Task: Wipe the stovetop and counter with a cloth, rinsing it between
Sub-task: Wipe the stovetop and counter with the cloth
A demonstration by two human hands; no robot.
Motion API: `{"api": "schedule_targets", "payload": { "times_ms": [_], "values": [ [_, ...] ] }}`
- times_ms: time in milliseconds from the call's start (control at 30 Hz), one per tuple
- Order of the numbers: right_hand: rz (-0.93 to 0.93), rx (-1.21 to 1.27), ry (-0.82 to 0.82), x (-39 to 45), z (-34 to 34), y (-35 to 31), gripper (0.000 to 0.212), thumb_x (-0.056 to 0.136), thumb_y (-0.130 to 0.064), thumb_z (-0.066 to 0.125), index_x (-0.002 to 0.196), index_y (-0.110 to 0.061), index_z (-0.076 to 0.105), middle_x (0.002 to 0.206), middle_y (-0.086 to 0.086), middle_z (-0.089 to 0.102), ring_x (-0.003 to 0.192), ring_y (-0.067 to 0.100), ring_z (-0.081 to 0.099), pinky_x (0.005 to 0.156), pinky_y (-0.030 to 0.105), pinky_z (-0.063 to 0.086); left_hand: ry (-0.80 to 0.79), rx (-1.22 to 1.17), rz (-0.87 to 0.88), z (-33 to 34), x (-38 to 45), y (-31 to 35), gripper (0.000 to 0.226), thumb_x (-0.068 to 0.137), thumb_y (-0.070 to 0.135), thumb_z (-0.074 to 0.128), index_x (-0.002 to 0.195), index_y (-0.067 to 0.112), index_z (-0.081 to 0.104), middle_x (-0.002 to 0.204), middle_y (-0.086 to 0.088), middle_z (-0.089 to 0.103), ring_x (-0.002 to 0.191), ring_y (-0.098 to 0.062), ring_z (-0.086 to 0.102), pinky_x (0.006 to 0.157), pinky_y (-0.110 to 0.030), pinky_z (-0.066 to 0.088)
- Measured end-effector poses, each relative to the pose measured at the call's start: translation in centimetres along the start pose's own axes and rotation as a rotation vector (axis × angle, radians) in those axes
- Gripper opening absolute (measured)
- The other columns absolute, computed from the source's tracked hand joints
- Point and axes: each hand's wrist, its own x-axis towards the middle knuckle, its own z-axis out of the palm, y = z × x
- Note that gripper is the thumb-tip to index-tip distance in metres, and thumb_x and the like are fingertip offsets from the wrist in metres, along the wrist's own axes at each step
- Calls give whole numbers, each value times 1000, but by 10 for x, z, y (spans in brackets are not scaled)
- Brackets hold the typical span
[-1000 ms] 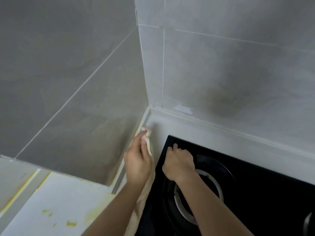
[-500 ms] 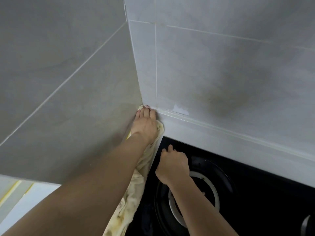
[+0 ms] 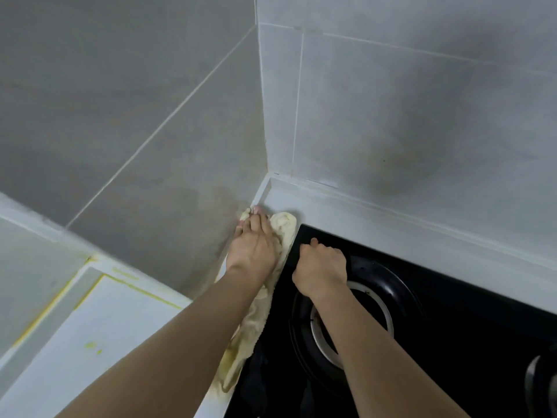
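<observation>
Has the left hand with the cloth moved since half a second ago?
Yes. The left hand and cloth have pulled back from the wall corner along the strip beside the stovetop.

Grey wall tiles [image 3: 126, 95] with pale grout lines fill the upper left and upper right of the frame and meet in a vertical corner at upper centre. A dark smudge [image 3: 422, 146] marks the right-hand tiles. A yellow-stained sealant line [image 3: 144, 289] runs along the wall base at lower left.
</observation>
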Motion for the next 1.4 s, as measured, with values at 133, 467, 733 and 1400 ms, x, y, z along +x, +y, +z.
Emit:
{"api": "schedule_targets", "payload": {
  "times_ms": [133,467,733,1400],
  "values": [
    [-8,-10,-47,-1,-5,-1,29,95,-27,57,122,-17,63,130,7,58,111,28,63,90,39,43,14,-52,-38,24,-77,-8,72,100,11,22,152,-17,-17,160,-28,17,150,-34,28,127,-40,23],
    [-249,222,263,-78,34,-34,46,96,-28,50,136,-14,66,166,14,37,154,28,31,129,47,18,154,-332,-168,76,-189,-11,77,90,9,41,158,-13,11,157,-30,34,147,-38,38,119,-47,40],
    [-251,583,273,-165,62,-56,56,92,-9,55,146,-21,58,165,4,37,151,24,34,121,40,37,223,-739,-283,109,-237,-11,87,92,19,72,162,14,20,156,-7,37,133,-30,52,99,-32,50],
    [-299,310,-48,-289,130,-185,79,77,-49,79,146,-25,47,136,0,58,129,27,47,112,34,38,52,-278,99,186,-403,-120,84,90,30,74,162,19,31,170,-9,24,157,-31,21,123,-51,28]
  ]
}}
